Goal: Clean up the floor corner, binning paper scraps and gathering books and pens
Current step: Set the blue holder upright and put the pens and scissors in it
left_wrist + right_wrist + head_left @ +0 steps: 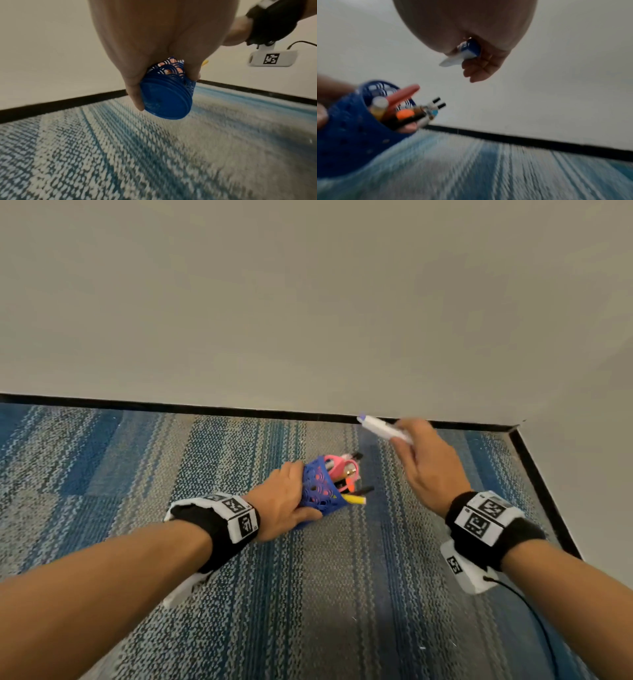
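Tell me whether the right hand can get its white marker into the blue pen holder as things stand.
Probably yes: the left hand tilts the blue pen holder mouth toward the right hand, whose white marker has open air between.

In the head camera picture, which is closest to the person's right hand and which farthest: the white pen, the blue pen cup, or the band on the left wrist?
1. The white pen: pinched in the right hand itself, near the wall.
2. The blue pen cup: to its left, tilted, held by the left hand.
3. The left wrist band: farther left and nearer the camera.
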`<state>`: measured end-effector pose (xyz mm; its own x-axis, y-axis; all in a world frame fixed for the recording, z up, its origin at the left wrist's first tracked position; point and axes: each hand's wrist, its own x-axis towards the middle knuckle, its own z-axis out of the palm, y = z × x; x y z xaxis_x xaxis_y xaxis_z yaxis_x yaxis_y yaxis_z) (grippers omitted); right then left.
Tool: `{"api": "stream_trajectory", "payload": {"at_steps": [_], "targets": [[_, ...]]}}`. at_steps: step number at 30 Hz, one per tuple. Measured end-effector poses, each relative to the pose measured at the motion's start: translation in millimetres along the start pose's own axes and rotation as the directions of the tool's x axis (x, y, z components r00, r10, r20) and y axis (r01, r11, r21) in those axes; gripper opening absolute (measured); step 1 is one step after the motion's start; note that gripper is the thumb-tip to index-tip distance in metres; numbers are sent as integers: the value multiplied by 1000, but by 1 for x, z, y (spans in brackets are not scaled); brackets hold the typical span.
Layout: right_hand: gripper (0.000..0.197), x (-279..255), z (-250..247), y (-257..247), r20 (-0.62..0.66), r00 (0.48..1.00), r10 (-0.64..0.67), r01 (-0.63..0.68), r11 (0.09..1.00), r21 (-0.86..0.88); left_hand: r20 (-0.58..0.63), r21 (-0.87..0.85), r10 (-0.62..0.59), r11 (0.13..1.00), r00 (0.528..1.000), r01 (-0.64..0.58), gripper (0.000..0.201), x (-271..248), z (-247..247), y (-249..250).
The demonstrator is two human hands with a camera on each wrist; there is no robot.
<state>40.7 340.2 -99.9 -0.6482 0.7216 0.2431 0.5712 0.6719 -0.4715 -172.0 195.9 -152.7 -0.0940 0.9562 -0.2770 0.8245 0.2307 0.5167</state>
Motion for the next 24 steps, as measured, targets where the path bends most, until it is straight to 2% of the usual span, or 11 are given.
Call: {"api": "stream_trajectory", "payload": {"at_steps": [2,3,5,8,11,15,17,19,20,22,24], "targets": [[25,7,-31,-26,-54,996,-70,72,996,45,-43,-83,-8,997,999,4,69,-9,-29,14],[26,6,-45,-39,-29,994,-101,103,993,55,-70,-119,-10,993,997,2,69,-17,-44,23],[28,-1,-70,-69,99,986,-130,123,990,74,-95,-183,-20,983,995,2,73,-40,-74,44],[32,-11,-110,-116,246,955,-167,152,985,78,-72,-234,-29,972,997,11,80,-83,-120,80],[38,-20,-154,-169,257,942,-214,195,976,97,-84,-270,-11,963,996,-12,81,-131,-156,120],[60,-42,-252,-256,293,930,-222,223,974,31,-77,-397,-73,917,994,36,85,-204,-220,200],[64,-51,-316,-289,285,947,-148,125,987,98,-100,-473,-112,880,989,52,86,-240,-259,243],[67,-65,-381,-317,162,986,45,-75,980,187,-115,-532,-146,844,983,63,84,-275,-298,289],[72,-74,-410,-330,124,980,155,-180,957,226,-128,-551,-163,832,978,67,82,-292,-317,311],[84,-95,-459,-357,175,918,356,-395,863,314,-153,-574,-173,817,973,55,78,-325,-353,352],[89,-110,-496,-382,323,822,469,-567,722,397,-165,-575,-139,818,976,19,77,-354,-379,384]]}}
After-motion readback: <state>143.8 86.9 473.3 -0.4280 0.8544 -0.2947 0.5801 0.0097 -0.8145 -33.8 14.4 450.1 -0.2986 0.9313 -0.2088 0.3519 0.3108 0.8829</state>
